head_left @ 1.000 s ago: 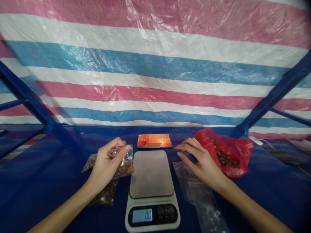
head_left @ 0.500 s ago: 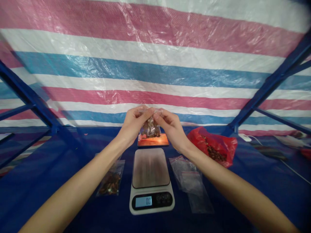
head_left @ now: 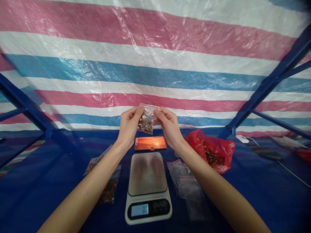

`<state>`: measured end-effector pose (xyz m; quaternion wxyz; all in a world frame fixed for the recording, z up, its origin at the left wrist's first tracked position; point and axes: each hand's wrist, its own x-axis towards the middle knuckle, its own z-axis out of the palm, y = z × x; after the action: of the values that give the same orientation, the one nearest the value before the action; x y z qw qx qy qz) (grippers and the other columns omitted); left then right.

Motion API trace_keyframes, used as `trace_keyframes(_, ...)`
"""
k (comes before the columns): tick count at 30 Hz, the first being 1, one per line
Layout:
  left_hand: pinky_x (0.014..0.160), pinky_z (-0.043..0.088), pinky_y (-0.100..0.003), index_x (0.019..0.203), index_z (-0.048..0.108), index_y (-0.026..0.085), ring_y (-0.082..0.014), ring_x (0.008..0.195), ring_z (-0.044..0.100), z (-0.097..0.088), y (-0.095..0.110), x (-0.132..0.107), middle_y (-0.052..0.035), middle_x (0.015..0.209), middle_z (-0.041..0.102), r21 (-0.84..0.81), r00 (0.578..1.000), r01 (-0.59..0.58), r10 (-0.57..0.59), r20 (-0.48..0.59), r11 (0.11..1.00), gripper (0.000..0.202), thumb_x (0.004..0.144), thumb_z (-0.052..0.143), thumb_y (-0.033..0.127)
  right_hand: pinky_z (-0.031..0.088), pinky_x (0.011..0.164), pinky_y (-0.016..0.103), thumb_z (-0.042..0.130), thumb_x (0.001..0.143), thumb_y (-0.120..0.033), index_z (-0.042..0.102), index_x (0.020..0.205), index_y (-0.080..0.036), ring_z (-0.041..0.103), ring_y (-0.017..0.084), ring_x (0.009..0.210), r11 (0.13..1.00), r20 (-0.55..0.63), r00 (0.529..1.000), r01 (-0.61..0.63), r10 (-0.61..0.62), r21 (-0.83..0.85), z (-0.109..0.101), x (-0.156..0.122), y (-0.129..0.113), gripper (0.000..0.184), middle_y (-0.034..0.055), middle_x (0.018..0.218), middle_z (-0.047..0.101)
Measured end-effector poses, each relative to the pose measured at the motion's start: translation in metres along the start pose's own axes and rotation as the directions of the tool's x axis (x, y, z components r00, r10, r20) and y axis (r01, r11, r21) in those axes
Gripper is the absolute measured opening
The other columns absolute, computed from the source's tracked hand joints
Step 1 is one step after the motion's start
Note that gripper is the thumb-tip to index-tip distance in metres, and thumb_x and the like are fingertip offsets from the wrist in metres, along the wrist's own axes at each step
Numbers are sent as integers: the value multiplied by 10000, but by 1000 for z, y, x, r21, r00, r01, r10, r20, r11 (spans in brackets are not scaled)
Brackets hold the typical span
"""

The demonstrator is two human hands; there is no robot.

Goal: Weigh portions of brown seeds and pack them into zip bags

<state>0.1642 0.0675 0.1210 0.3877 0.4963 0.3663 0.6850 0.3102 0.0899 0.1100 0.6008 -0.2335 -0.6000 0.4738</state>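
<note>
Between my two hands hangs a small clear zip bag (head_left: 145, 124) with brown pieces in its lower part. My left hand (head_left: 130, 122) pinches its left side near the top, thumb against fingers. At the upper right corner my right hand (head_left: 167, 123) pinches it too. Below, on the blue surface, a phone (head_left: 150, 143) with an orange screen lies flat. Nearer to me stands a digital kitchen scale (head_left: 148, 174), its plate bare and its display reading 0.0.
Filled clear bags (head_left: 109, 191) lie left of the scale, partly behind my left forearm. Flat clear zip bags (head_left: 187, 187) are on the right. Beyond them sits an open red plastic bag (head_left: 211, 152) of brown pieces. Blue metal bars (head_left: 262, 87) frame a striped sheet (head_left: 155, 74).
My hands have moved slightly apart, and the bag's top now stands out between them. The bag has shifted a little left. The view has tilted slightly up.
</note>
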Motion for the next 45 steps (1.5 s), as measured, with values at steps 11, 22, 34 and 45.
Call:
trace_keyframes(11,554,406,-228,782,688,215,-94,569,517,-3,-13,1,40,703,651,31,999,9,-10,44,999,289,850,796,474,456,683,281,707,925,-427,634,743,-222,538,137,657,998,34,999,-31,33,-56,-11,4,7,283,-29,684,594)
trace_keyframes(22,582,442,-225,917,774,229,-113,634,593,-7,-21,1,16,749,714,39,998,-23,21,54,999,238,893,770,466,471,707,282,686,921,-375,648,693,-205,552,147,698,992,18,1000,-17,19,-124,-15,6,4,287,-13,690,606)
trace_keyframes(34,688,493,-261,796,723,189,-139,705,628,-15,-15,11,0,731,689,93,990,-116,107,93,989,158,853,787,321,446,721,290,652,943,-321,652,682,-202,566,150,705,979,106,994,52,-32,-198,-21,7,-1,286,-14,690,619)
trace_keyframes(45,774,410,-308,730,737,207,-154,835,615,-13,-9,8,2,844,699,190,976,-151,115,185,970,164,851,799,299,481,734,307,799,898,-377,718,946,-234,646,169,809,964,129,989,107,-78,-242,-21,7,4,172,-1,871,703)
